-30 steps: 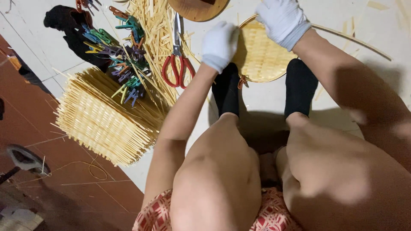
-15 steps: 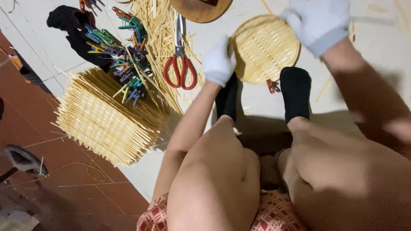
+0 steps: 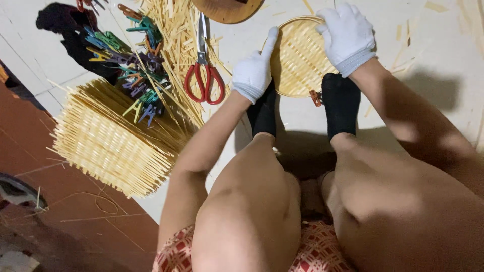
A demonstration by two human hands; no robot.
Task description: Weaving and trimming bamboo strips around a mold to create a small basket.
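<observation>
Seen from above, a person sits on the floor (image 3: 428, 65) with bare knees bent up toward the camera and a red patterned garment at the lower edge. Just past the knees, two feet in black socks (image 3: 341, 103) rest on the pale tiles. A round woven bamboo tray (image 3: 298, 60) lies flat on the floor right at the toes, with a small orange clip (image 3: 316, 97) on its near rim between the two feet.

Both hands wear white gloves and grip the tray from opposite sides. The left hand (image 3: 255, 70) lies against the tray's left rim, fingers together and pointing away from the person. The right hand (image 3: 347, 35) lies over the far right rim, fingers curled down onto the weave.

To the left of the tray, red-handled scissors (image 3: 204, 75) lie closed on a scatter of thin bamboo strips (image 3: 171, 45). Farther left sits a heap of coloured clothes pegs (image 3: 136, 70) partly on a black cloth (image 3: 65, 25). Nearer the camera on that side is a large stack of woven bamboo pieces (image 3: 106, 141) with loose strip ends poking out, at the edge where pale tiles meet the reddish-brown floor. At the far top edge, part of a round brown object (image 3: 227, 7) shows.
</observation>
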